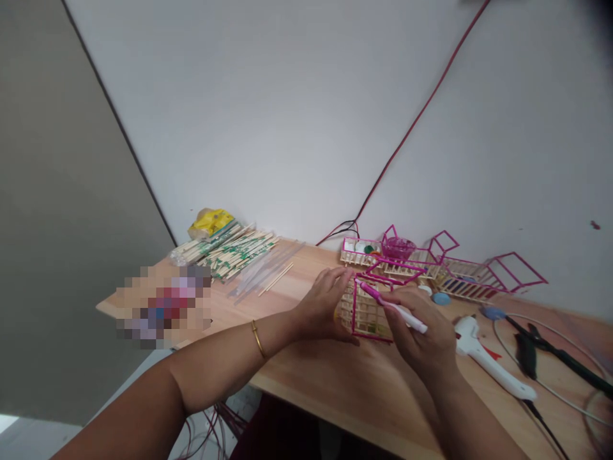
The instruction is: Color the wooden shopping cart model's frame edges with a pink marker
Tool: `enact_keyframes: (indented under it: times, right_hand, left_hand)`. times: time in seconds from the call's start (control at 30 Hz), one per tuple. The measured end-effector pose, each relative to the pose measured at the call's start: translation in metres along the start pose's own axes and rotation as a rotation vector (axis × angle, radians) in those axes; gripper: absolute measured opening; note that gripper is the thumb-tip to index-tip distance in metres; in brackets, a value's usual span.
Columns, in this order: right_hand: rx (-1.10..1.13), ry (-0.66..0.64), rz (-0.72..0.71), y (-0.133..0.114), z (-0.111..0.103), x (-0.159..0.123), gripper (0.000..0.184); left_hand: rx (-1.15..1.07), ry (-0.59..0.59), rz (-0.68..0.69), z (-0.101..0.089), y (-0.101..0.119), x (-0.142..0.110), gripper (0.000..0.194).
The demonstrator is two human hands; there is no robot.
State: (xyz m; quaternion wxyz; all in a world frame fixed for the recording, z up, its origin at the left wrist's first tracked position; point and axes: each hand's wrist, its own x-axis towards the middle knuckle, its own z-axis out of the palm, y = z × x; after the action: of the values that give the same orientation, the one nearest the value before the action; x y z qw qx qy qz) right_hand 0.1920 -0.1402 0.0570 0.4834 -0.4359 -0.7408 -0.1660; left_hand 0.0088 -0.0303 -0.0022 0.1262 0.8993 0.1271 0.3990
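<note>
A small cage-like box of pale sticks with pink edges (pixel 364 311) rests on the wooden table (pixel 306 358). My left hand (pixel 324 303), a gold bangle at its wrist, is closed on the box's left side and steadies it. My right hand (pixel 421 332) grips a pink-and-white marker (pixel 393 308) whose pink tip touches the box's upper pink edge.
More pink-edged stick frames (pixel 460 271) stand along the wall with a pink bowl (pixel 398 246). A white glue gun (pixel 488 358) and black cables (pixel 550 348) lie at right. Wrapped chopsticks (pixel 230 252) and a yellow packet (pixel 211 222) lie at left. A red cable (pixel 407 137) climbs the wall.
</note>
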Motion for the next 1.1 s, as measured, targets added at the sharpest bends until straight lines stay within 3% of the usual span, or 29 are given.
enact_keyframes:
  times: [0.9, 1.1]
  right_hand:
    - [-0.034, -0.024, -0.019, -0.0021, -0.0020, 0.0007, 0.010]
    - [-0.109, 0.063, 0.049, 0.0011, -0.0041, -0.0005, 0.012]
  left_hand:
    - [0.003, -0.033, -0.061, -0.0020, 0.0025, 0.0010, 0.135]
    - [-0.022, -0.035, -0.087, -0.0019, 0.0018, 0.0017, 0.134]
